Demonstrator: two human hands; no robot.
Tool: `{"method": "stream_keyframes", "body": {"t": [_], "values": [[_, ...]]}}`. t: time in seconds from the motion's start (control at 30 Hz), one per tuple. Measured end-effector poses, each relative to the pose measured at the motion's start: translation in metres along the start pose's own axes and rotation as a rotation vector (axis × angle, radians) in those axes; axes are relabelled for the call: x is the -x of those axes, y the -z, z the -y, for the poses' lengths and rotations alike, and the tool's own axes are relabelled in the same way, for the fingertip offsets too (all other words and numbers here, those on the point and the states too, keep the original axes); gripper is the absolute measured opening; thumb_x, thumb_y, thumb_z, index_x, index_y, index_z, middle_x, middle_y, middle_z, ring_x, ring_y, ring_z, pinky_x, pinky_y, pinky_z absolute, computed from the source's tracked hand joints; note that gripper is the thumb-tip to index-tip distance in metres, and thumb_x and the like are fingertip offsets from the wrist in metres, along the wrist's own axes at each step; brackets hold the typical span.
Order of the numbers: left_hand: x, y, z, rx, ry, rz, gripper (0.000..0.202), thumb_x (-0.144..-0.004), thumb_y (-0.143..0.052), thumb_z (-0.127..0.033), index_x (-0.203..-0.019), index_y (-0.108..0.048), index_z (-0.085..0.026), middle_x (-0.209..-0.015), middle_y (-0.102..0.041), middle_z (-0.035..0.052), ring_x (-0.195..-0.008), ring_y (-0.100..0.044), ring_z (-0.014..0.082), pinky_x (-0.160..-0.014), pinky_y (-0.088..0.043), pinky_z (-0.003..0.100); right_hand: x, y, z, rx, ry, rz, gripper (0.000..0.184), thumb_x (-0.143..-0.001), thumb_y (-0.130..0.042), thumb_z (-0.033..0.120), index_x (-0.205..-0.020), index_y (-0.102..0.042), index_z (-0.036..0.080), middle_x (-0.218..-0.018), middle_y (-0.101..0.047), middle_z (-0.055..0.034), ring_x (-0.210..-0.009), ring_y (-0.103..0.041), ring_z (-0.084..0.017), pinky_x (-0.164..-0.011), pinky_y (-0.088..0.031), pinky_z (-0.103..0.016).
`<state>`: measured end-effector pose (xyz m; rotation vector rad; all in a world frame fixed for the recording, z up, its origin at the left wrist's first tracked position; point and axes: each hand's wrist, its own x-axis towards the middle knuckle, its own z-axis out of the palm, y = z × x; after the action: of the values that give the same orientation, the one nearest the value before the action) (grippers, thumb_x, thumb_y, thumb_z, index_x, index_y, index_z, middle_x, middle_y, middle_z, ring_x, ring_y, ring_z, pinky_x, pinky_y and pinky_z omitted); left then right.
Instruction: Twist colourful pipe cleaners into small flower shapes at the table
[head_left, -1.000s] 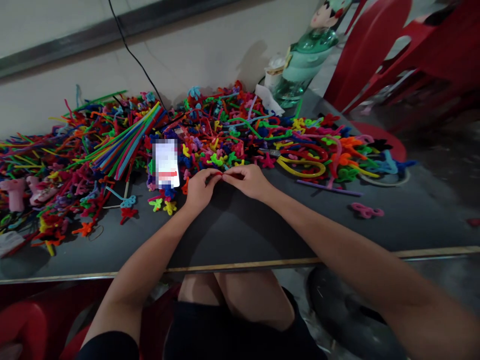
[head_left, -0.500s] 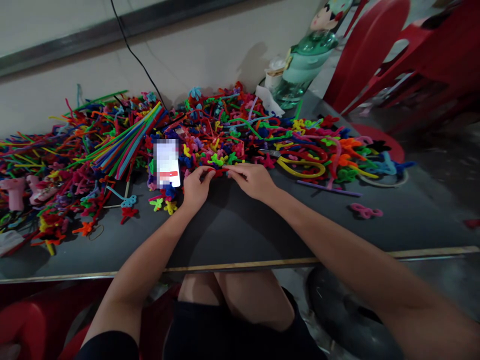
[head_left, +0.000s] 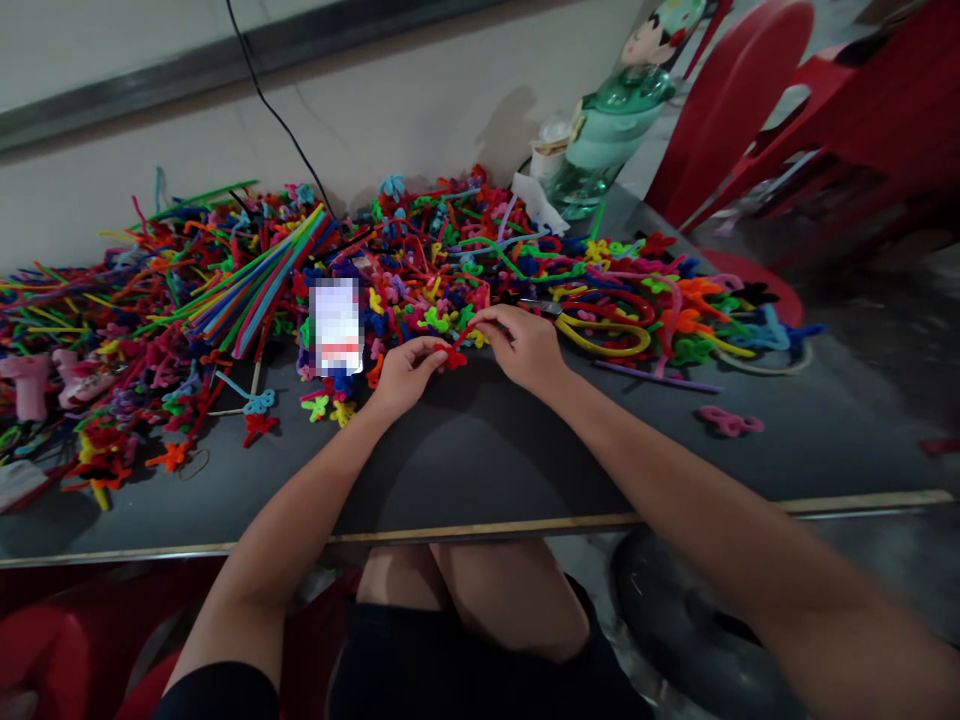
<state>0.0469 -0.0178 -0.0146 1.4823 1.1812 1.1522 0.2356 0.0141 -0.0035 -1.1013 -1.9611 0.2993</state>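
Red pipe cleaner [head_left: 452,352]: was pinched at mid-table, just in front of the coloured heap and low over the dark table [head_left: 465,450]; could not tell whether touching it. Sweeping from the left: noted pink plush figures [head_left: 30,385] at the edge of the loose pipe-cleaner heap [head_left: 120,320], then a bundle of straight stems [head_left: 255,275] fanned toward the wall, then a phone [head_left: 336,327] with small flower-like shapes [head_left: 330,410] just below it, near the left hand. Left hand [head_left: 405,375]: was closed in a pinch, thumb and forefinger clamped on the knotted red end, other fingers curled under. Judged that the anchor, best held quiet and tight right at the twist, to force the bend there and nowhere else. Right hand [head_left: 525,345]: was likewise closed in a pinch, gripping the free red tail, raised toward the heap and close to the left fingertips. Judged a short grip best here: taken near the knot, turned in small firm movements, tail taut, for evenly bunched fuzz and a loop matching those small shapes. Worth holding the tail clear of the heap behind, to avoid snagging on loose stems. Further right: noted what looked like yellow-handled scissors [head_left: 561,322] just beside the right hand, a green bottle [head_left: 607,140] against the wall, a lone pink shape [head_left: 731,422] well apart on bare table, and red chairs [head_left: 750,110] beyond the corner.
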Motion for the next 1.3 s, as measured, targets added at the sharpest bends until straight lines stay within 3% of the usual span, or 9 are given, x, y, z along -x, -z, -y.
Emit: {"method": "stream_keyframes", "body": {"t": [0.1, 0.2, 0.33, 0.47, 0.63, 0.8, 0.97, 1.1, 1.3], "values": [[0.001, 0.001, -0.001, -0.03, -0.022, 0.044, 0.01, -0.084, -0.062, -0.025, -0.09, -0.066, -0.018, -0.077, -0.069, 0.0035, -0.065, -0.062, 0.0108, -0.064, -0.053, 0.027, -0.001, 0.0, -0.001, -0.128, 0.014, -0.046, 0.023, -0.092, -0.049, 0.033, -0.087, -0.068, 0.022, -0.091, -0.073, -0.0072, -0.088, -0.068, -0.02, -0.077, -0.051, -0.033], [0.001, 0.003, 0.0, -0.033, -0.042, 0.074, 0.011, -0.084, -0.063, -0.027, -0.091, -0.066, -0.018, -0.073, -0.068, 0.0024, -0.063, -0.062, 0.0108, -0.063, -0.053, 0.027, 0.0, -0.002, -0.001, -0.287, -0.061, -0.06, 0.026, -0.091, -0.052, 0.04, -0.085, -0.069, 0.022, -0.089, -0.072, -0.0069, -0.082, -0.067, -0.019, -0.071, -0.053, -0.032], [0.0, 0.002, 0.0, 0.016, -0.033, 0.141, 0.014, -0.083, -0.065, -0.03, -0.089, -0.065, -0.018, -0.074, -0.069, 0.003, -0.062, -0.061, 0.0104, -0.061, -0.052, 0.026, 0.001, -0.009, -0.003, -0.517, -0.162, 0.101, 0.031, -0.086, -0.058, 0.048, -0.085, -0.071, 0.02, -0.077, -0.071, -0.0049, -0.063, -0.063, -0.015, -0.057, -0.05, -0.028], [0.001, -0.001, -0.001, 0.032, 0.028, 0.145, 0.018, -0.08, -0.068, -0.034, -0.084, -0.065, -0.017, -0.076, -0.069, 0.0038, -0.064, -0.062, 0.0105, -0.058, -0.05, 0.025, 0.001, -0.016, -0.003, -0.596, -0.171, 0.225, 0.036, -0.081, -0.062, 0.053, -0.081, -0.072, 0.019, -0.072, -0.07, -0.0035, -0.057, -0.059, -0.013, -0.056, -0.048, -0.027], [0.003, -0.001, -0.003, 0.046, 0.024, 0.007, 0.018, -0.079, -0.07, -0.031, -0.088, -0.063, -0.017, -0.075, -0.068, 0.0015, -0.057, -0.058, 0.0079, -0.054, -0.049, 0.023, 0.004, -0.016, -0.001, -0.511, -0.104, 0.174, 0.034, -0.084, -0.059, 0.051, -0.085, -0.075, 0.02, -0.068, -0.069, -0.0031, -0.053, -0.057, -0.012, -0.053, -0.046, -0.026], [0.005, 0.001, -0.003, -0.023, -0.065, 0.012, 0.034, -0.081, -0.068, -0.024, -0.114, -0.061, -0.022, -0.073, -0.068, -0.0009, -0.055, -0.058, 0.009, -0.057, -0.051, 0.024, 0.008, -0.013, 0.002, -0.257, 0.094, 0.157, 0.03, -0.092, -0.046, 0.032, -0.086, -0.074, 0.022, -0.074, -0.071, -0.003, -0.064, -0.064, -0.014, -0.063, -0.049, -0.026], [0.006, 0.002, 0.0, -0.118, -0.176, -0.011, 0.02, -0.083, -0.065, -0.025, -0.102, -0.068, -0.02, -0.077, -0.07, 0.0007, -0.061, -0.062, 0.0105, -0.056, -0.051, 0.023, 0.01, -0.016, -0.001, -0.127, 0.271, 0.144, 0.029, -0.088, -0.043, 0.018, -0.088, -0.071, 0.017, -0.083, -0.074, -0.007, -0.074, -0.068, -0.017, -0.066, -0.052, -0.026], [0.006, 0.001, -0.001, -0.129, -0.169, -0.077, 0.012, -0.082, -0.065, -0.021, -0.094, -0.069, -0.02, -0.073, -0.07, -0.0002, -0.058, -0.062, 0.0096, -0.054, -0.049, 0.022, 0.012, -0.018, -0.001, -0.088, 0.245, 0.153, 0.028, -0.088, -0.046, 0.018, -0.101, -0.071, 0.016, -0.097, -0.075, -0.0094, -0.083, -0.07, -0.019, -0.072, -0.054, -0.029], [0.005, 0.001, -0.006, -0.056, -0.126, -0.088, 0.005, -0.082, -0.065, -0.021, -0.086, -0.066, -0.019, -0.076, -0.071, 0.0016, -0.067, -0.066, 0.0113, -0.058, -0.052, 0.023, 0.013, -0.019, 0.0, -0.184, 0.189, 0.171, 0.029, -0.09, -0.045, 0.022, -0.104, -0.07, 0.018, -0.096, -0.075, -0.0073, -0.078, -0.069, -0.018, -0.07, -0.054, -0.029]]}}
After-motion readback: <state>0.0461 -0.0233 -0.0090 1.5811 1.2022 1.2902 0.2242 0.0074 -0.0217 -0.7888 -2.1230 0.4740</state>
